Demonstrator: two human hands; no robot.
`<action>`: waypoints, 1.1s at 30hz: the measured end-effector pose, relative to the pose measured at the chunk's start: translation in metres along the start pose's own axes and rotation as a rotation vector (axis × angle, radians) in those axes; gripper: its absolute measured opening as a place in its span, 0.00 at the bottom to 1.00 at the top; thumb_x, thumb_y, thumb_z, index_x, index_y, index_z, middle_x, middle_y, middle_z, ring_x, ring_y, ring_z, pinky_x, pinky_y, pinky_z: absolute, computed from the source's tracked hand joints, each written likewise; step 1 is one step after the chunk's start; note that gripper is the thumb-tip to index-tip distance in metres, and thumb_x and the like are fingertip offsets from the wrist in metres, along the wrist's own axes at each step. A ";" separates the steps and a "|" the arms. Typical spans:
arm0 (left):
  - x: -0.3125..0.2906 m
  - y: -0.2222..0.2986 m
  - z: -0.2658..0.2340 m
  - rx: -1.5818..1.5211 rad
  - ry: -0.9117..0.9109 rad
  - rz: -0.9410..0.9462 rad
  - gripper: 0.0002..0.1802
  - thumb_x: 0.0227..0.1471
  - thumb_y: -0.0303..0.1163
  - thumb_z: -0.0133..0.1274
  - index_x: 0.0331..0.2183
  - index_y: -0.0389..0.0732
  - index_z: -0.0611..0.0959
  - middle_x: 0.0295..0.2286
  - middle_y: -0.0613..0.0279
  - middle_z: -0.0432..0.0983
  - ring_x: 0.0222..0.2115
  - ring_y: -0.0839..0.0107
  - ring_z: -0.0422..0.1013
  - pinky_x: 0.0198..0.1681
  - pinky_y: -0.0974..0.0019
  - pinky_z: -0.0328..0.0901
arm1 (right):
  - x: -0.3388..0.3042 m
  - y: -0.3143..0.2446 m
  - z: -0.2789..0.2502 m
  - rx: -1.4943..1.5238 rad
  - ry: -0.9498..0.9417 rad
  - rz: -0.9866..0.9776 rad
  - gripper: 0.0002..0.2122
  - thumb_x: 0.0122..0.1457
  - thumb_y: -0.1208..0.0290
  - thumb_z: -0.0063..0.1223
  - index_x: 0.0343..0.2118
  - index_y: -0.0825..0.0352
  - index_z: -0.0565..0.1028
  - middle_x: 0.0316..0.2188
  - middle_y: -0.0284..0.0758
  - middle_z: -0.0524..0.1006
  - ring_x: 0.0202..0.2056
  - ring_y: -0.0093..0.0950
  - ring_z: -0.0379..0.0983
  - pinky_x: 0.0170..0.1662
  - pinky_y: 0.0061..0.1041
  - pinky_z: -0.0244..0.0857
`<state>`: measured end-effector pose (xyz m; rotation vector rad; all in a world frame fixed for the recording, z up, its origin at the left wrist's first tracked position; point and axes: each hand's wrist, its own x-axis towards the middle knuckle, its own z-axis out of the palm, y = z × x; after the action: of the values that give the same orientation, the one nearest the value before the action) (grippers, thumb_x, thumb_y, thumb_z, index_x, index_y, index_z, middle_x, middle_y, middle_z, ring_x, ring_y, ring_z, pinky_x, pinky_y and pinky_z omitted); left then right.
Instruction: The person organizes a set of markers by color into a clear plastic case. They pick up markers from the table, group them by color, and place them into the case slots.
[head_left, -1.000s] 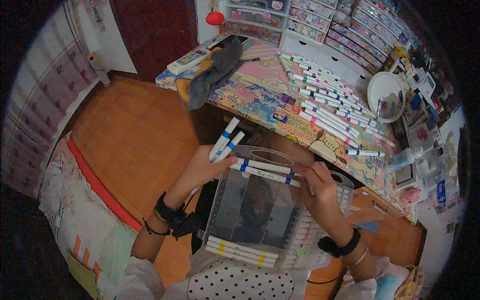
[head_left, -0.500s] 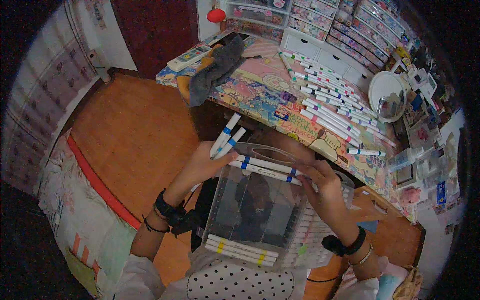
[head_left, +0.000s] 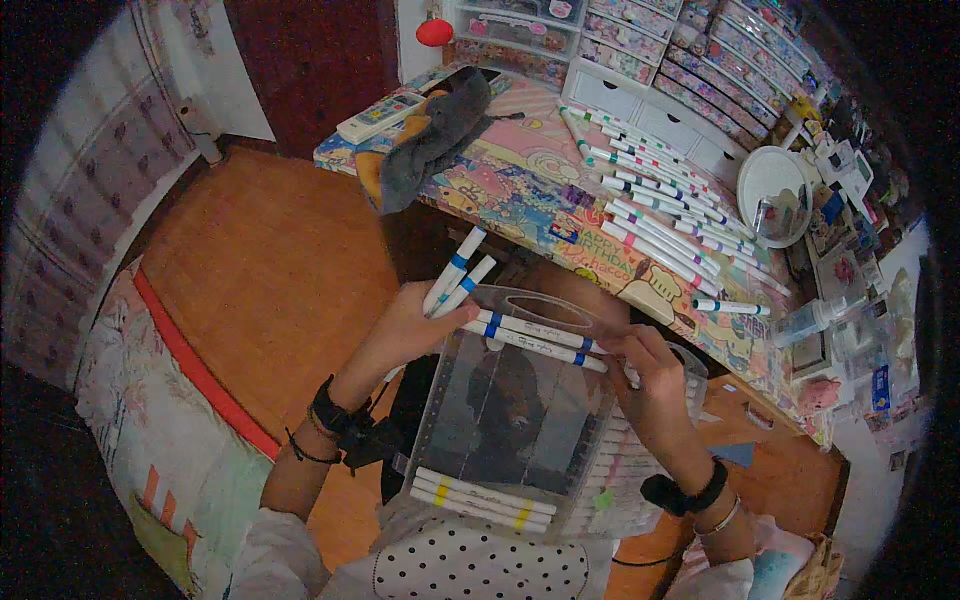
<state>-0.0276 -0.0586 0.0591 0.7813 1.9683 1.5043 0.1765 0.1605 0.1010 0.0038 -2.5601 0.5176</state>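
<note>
My left hand (head_left: 405,325) is closed round two white markers with blue bands (head_left: 460,281), their ends slanting up past my fingers. Its thumb reaches the left ends of two more blue-banded markers (head_left: 540,340), which lie side by side across the top of a clear plastic case (head_left: 520,400) on my lap. At their right ends, the bent fingers of my right hand (head_left: 645,370) press together by the upper marker; its thumb is mostly hidden. Several yellow-banded markers (head_left: 483,500) rest along the case's near edge.
Ahead stands a desk with a patterned cover (head_left: 490,185). Many loose white markers (head_left: 660,230) lie on it, beside a round white mirror (head_left: 775,195). A grey cloth item (head_left: 435,150) and a remote control (head_left: 380,118) are at its left end. A bed (head_left: 180,430) is at my left.
My right fingers have shifted slightly and curled back from the lower marker's end. The left hand, its markers and the case stay nearly in place.
</note>
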 end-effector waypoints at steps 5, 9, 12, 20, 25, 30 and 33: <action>0.000 0.000 -0.001 0.013 -0.024 -0.037 0.13 0.53 0.36 0.60 0.32 0.36 0.81 0.22 0.69 0.73 0.22 0.82 0.67 0.23 0.74 0.62 | 0.000 0.000 0.003 -0.011 -0.002 0.016 0.11 0.46 0.87 0.59 0.34 0.69 0.75 0.34 0.41 0.73 0.37 0.41 0.73 0.37 0.32 0.69; 0.000 0.003 0.000 0.041 -0.010 -0.031 0.13 0.53 0.37 0.60 0.32 0.35 0.81 0.22 0.68 0.74 0.22 0.81 0.68 0.23 0.73 0.63 | 0.000 0.003 0.003 -0.059 -0.025 -0.013 0.14 0.47 0.86 0.59 0.39 0.68 0.76 0.34 0.41 0.74 0.37 0.41 0.73 0.38 0.32 0.69; -0.001 0.006 -0.001 0.078 -0.013 -0.075 0.13 0.53 0.38 0.60 0.31 0.36 0.81 0.22 0.67 0.75 0.22 0.81 0.68 0.24 0.73 0.63 | 0.000 0.006 0.003 -0.025 -0.043 -0.017 0.16 0.48 0.86 0.59 0.42 0.68 0.77 0.35 0.40 0.75 0.36 0.40 0.74 0.37 0.31 0.69; 0.003 -0.006 -0.001 0.069 -0.018 -0.053 0.19 0.51 0.45 0.61 0.34 0.39 0.80 0.22 0.70 0.73 0.22 0.80 0.69 0.24 0.71 0.65 | 0.000 0.005 0.001 0.059 -0.068 -0.005 0.11 0.47 0.85 0.58 0.36 0.70 0.78 0.35 0.41 0.76 0.36 0.40 0.74 0.38 0.33 0.69; 0.005 -0.008 0.004 -0.056 0.031 -0.025 0.13 0.52 0.37 0.60 0.30 0.35 0.82 0.22 0.69 0.74 0.23 0.81 0.68 0.25 0.71 0.63 | 0.010 0.005 0.001 0.012 -0.101 -0.035 0.11 0.46 0.86 0.59 0.34 0.70 0.78 0.30 0.41 0.76 0.33 0.39 0.74 0.35 0.32 0.68; 0.004 -0.006 0.003 0.046 0.034 -0.119 0.12 0.52 0.36 0.60 0.29 0.35 0.82 0.22 0.68 0.75 0.23 0.80 0.68 0.25 0.70 0.63 | 0.018 0.010 0.002 -0.010 -0.211 0.038 0.09 0.45 0.85 0.59 0.31 0.69 0.79 0.29 0.40 0.77 0.30 0.38 0.74 0.34 0.32 0.68; 0.005 -0.007 0.003 0.021 0.054 -0.056 0.11 0.52 0.35 0.59 0.29 0.36 0.82 0.21 0.67 0.74 0.21 0.81 0.67 0.23 0.71 0.62 | 0.019 0.011 0.004 0.002 -0.206 0.002 0.08 0.45 0.85 0.58 0.30 0.70 0.79 0.29 0.40 0.77 0.30 0.38 0.73 0.35 0.33 0.68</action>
<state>-0.0297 -0.0540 0.0509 0.6948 2.0320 1.4883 0.1570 0.1707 0.1033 0.0577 -2.7601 0.5453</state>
